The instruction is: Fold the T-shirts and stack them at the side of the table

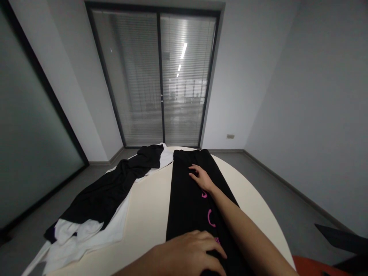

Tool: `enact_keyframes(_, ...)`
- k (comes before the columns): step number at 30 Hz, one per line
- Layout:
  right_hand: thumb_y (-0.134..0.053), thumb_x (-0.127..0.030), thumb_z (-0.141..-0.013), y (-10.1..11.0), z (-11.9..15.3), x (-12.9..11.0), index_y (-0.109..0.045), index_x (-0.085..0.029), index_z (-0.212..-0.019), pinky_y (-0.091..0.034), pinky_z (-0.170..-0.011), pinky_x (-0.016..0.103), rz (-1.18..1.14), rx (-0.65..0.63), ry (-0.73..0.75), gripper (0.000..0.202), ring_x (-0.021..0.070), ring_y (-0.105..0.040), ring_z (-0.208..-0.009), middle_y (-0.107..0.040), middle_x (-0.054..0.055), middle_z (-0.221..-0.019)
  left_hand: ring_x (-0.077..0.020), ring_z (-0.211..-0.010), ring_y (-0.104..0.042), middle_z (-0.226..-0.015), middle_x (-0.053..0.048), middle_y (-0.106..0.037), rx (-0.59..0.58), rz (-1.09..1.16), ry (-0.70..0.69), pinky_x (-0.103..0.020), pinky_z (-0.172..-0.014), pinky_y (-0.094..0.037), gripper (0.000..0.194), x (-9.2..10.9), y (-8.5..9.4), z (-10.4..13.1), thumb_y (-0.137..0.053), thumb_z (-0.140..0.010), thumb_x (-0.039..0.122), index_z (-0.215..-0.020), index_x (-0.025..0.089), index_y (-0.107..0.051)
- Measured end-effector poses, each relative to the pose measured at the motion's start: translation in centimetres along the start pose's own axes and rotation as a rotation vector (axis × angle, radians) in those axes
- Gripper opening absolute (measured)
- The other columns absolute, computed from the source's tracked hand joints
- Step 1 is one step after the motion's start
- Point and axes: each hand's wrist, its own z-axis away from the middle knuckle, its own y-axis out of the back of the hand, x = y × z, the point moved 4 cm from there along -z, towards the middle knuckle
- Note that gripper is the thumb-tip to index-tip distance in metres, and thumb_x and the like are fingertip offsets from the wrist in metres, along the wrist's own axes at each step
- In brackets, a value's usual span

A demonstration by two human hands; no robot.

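Black pants (184,199) with pink letters down one side lie lengthwise on the round cream table (149,207). My right hand (201,178) rests on or just above their upper part, fingers apart and slightly bent. Nearer to me, my left hand (189,253) is over the lower part of the fabric, its fingers spread and curved. Neither hand shows anything gripped. The near end of the pants is hidden below my left hand and the frame edge.
On the table's left side lies a loose heap of black clothing (100,195) and white clothing (115,226), partly hanging over the edge. A red-orange chair seat (316,266) is at the lower right. Behind the table stands a glass door with blinds (184,115).
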Motion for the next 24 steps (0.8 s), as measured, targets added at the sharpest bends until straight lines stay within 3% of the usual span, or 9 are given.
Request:
enact_keyframes(3,-0.063,-0.029,-0.089,0.1,0.0,-0.1,-0.066,-0.025,-0.12,-0.044,-0.106,0.04,-0.014,0.008,-0.003,0.032,0.0226,-0.055,-0.127,-0.052,0.01,-0.145,-0.0366,-0.144,-0.034,-0.159,-0.009,-0.036,0.077,-0.029,0.154,-0.05,-0.119,-0.025,0.075,-1.0,1.5,0.5,-0.073,-0.08,0.06,-0.144,0.028,-0.05)
enact_keyframes(6,-0.062,-0.029,-0.09,0.2,-0.1,-0.2,-0.068,-0.023,-0.117,-0.045,-0.105,0.039,-0.02,0.01,0.005,0.029,0.0225,-0.056,-0.126,-0.052,0.01,-0.146,-0.0453,-0.149,-0.015,-0.166,-0.014,-0.017,0.028,-0.072,0.284,-0.066,-0.118,-0.014,0.097,-2.1,1.8,0.9,-0.07,-0.076,0.067,-0.155,0.026,-0.032)
enact_keyframes(9,-0.056,-0.031,-0.094,1.0,0.1,-0.5,-0.067,-0.022,-0.121,-0.045,-0.105,0.037,0.025,0.08,0.037,0.031,0.0211,-0.059,-0.121,-0.05,0.011,-0.148,-0.0443,-0.151,-0.008,-0.166,-0.013,-0.013,-0.016,-0.074,0.318,-0.067,-0.118,-0.012,0.098,-2.6,1.5,0.9,-0.066,-0.079,0.068,-0.158,0.026,-0.025)
enact_keyframes(12,-0.051,-0.034,-0.096,2.0,0.6,-0.4,-0.061,-0.022,-0.131,-0.038,-0.111,0.042,0.228,0.196,-0.016,0.039,0.0248,-0.054,-0.127,-0.051,0.011,-0.147,-0.0441,-0.151,-0.005,-0.166,-0.014,-0.009,-0.019,-0.094,0.339,-0.069,-0.117,-0.009,0.094,-2.8,1.4,0.7,-0.062,-0.083,0.067,-0.158,0.026,-0.024)
enact_keyframes(16,-0.055,-0.043,-0.094,1.9,1.3,0.2,-0.055,-0.016,-0.138,-0.033,-0.114,0.047,0.477,0.108,-0.145,0.051,0.0314,-0.046,-0.135,-0.052,0.016,-0.146,-0.0454,-0.15,-0.002,-0.167,-0.014,-0.008,-0.044,-0.109,0.333,-0.071,-0.115,-0.006,0.092,-2.8,1.3,0.6,-0.062,-0.083,0.065,-0.158,0.028,-0.024)
enact_keyframes(19,-0.051,-0.039,-0.095,2.0,1.5,-0.1,-0.058,-0.015,-0.132,-0.038,-0.108,0.043,0.568,0.151,-0.196,0.045,0.0308,-0.051,-0.129,-0.057,0.019,-0.137,-0.0457,-0.15,-0.004,-0.166,-0.013,-0.012,-0.038,-0.109,0.317,-0.071,-0.116,-0.009,0.09,-2.8,1.1,0.5,-0.062,-0.083,0.064,-0.157,0.029,-0.026)
enact_keyframes(24,-0.06,-0.037,-0.089,3.0,1.8,-0.9,-0.067,-0.013,-0.112,-0.044,-0.095,0.048,0.732,0.239,-0.358,0.033,0.0373,-0.056,-0.115,-0.064,0.023,-0.115,-0.0462,-0.15,-0.008,-0.166,-0.013,-0.017,-0.017,-0.106,0.317,-0.07,-0.116,-0.013,0.09,-3.1,1.0,0.6,-0.065,-0.08,0.063,-0.156,0.028,-0.031)
